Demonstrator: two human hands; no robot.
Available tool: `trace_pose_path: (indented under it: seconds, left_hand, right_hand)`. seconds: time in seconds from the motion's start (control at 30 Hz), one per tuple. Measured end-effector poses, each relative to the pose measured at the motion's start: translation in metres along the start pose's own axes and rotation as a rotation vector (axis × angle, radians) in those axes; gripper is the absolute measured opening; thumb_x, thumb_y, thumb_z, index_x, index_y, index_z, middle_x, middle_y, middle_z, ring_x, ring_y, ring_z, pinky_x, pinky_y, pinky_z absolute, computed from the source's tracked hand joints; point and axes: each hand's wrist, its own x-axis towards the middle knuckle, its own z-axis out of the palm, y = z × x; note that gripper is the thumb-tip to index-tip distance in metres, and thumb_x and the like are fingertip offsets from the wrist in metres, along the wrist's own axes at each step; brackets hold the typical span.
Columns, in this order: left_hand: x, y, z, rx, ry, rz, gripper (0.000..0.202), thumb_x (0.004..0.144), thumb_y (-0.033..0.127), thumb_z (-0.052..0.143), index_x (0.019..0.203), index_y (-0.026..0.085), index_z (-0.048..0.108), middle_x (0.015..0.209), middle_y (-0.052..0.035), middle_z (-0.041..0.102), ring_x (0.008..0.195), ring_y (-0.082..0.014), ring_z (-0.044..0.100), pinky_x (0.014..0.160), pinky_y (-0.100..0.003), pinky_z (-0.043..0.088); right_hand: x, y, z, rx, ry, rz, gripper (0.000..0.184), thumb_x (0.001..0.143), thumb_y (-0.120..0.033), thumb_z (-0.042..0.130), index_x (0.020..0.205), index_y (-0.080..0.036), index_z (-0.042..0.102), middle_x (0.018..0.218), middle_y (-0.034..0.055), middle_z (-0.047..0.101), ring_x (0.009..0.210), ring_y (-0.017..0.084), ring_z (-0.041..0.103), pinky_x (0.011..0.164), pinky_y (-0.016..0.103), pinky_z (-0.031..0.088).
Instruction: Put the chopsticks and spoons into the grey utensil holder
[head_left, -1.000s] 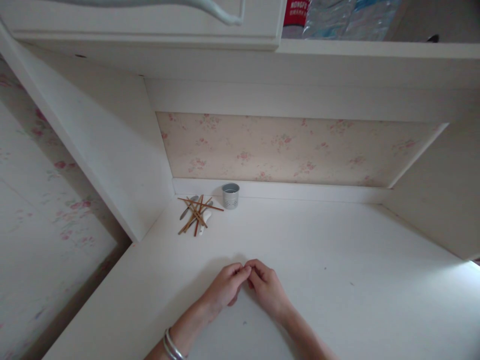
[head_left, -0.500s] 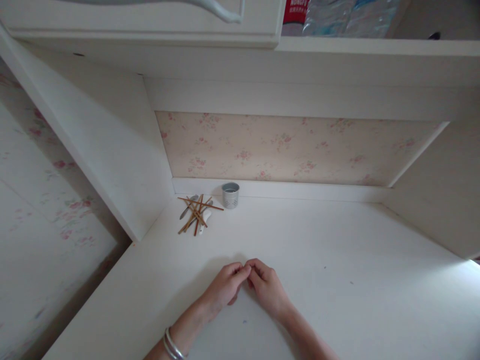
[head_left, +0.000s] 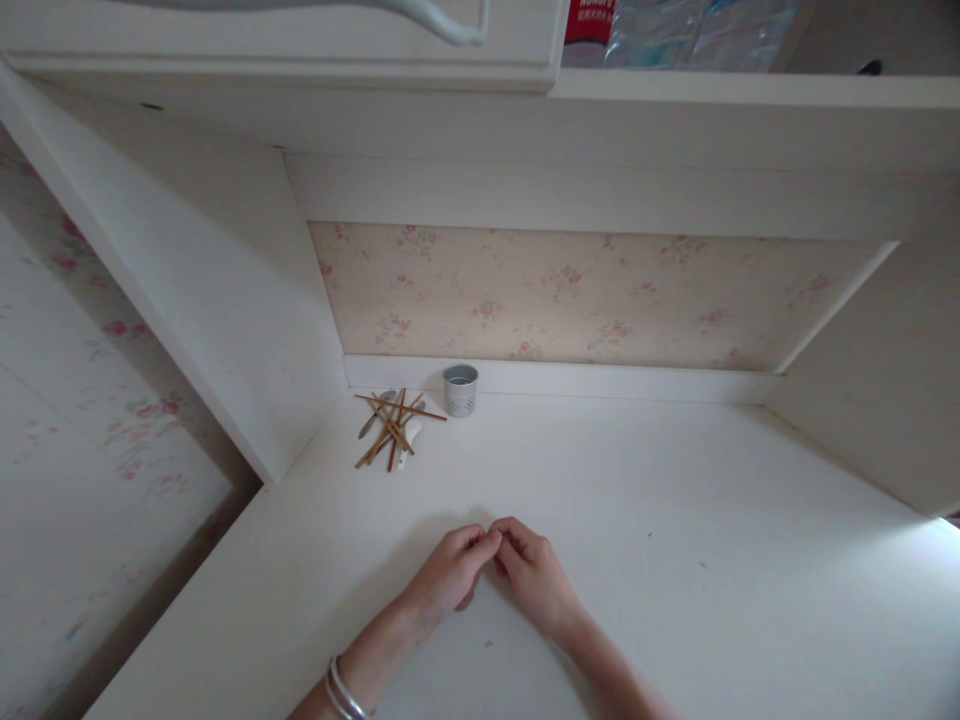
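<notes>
My left hand (head_left: 457, 566) and my right hand (head_left: 535, 573) meet at the fingertips low over the white desk. Both have curled fingers, and no object shows in either one. The undersides of the fingers are out of sight. Farther back, to the left, lies a loose pile of wooden chopsticks (head_left: 391, 428) crossing one another. Among them are metal spoons (head_left: 387, 396) and a white spoon (head_left: 410, 434). Just right of the pile stands an upright grey metal holder (head_left: 460, 392) with small holes in its side. Neither hand touches these things.
The white desk (head_left: 600, 480) is bounded by a left side panel (head_left: 202, 260) and a low back ledge (head_left: 600, 380). Overhead, a shelf (head_left: 712, 90) holds plastic-wrapped bottles (head_left: 660, 35). A cabinet front (head_left: 300, 40) with a handle is at upper left.
</notes>
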Motion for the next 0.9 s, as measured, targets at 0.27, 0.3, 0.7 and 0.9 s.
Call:
trace_pose_path:
  seconds: [0.27, 0.3, 0.7, 0.9]
  left_hand:
    - [-0.0028, 0.0042, 0.0005, 0.000, -0.019, -0.008, 0.038, 0.082, 0.057, 0.052, 0.073, 0.021, 0.045, 0.045, 0.0115, 0.029, 0.037, -0.0052, 0.021, 0.035, -0.021, 0.014]
    - [-0.0027, 0.0039, 0.0005, -0.001, -0.021, -0.008, 0.038, 0.083, 0.057, 0.052, 0.073, 0.021, 0.045, 0.044, 0.0115, 0.029, 0.037, -0.0053, 0.020, 0.035, -0.021, 0.014]
    - [-0.0017, 0.0029, 0.0001, -0.003, -0.016, -0.005, 0.039, 0.082, 0.058, 0.052, 0.072, 0.020, 0.046, 0.043, 0.0114, 0.028, 0.036, -0.0053, 0.020, 0.034, -0.021, 0.014]
    - [-0.0022, 0.0031, 0.0001, -0.003, -0.017, -0.004, 0.039, 0.081, 0.059, 0.053, 0.073, 0.021, 0.046, 0.044, 0.0114, 0.029, 0.036, -0.0057, 0.022, 0.035, -0.021, 0.015]
  right_hand:
    - [0.0005, -0.0018, -0.0009, -0.015, -0.014, 0.001, 0.021, 0.087, -0.027, 0.043, 0.077, -0.019, 0.060, 0.060, -0.0033, 0.050, 0.058, 0.013, 0.046, 0.056, 0.023, 0.035]
    - [0.0005, -0.0014, -0.0008, -0.012, -0.014, 0.002, 0.021, 0.087, -0.027, 0.043, 0.077, -0.019, 0.059, 0.060, -0.0035, 0.049, 0.058, 0.013, 0.046, 0.056, 0.023, 0.035]
    - [-0.0003, 0.0029, -0.0002, -0.025, -0.013, -0.005, 0.022, 0.088, -0.028, 0.042, 0.079, -0.020, 0.060, 0.061, -0.0033, 0.052, 0.059, 0.014, 0.047, 0.057, 0.023, 0.036]
    - [0.0007, 0.0019, -0.0004, -0.028, -0.011, -0.007, 0.021, 0.087, -0.027, 0.043, 0.080, -0.019, 0.060, 0.061, -0.0034, 0.051, 0.059, 0.013, 0.047, 0.057, 0.023, 0.035]
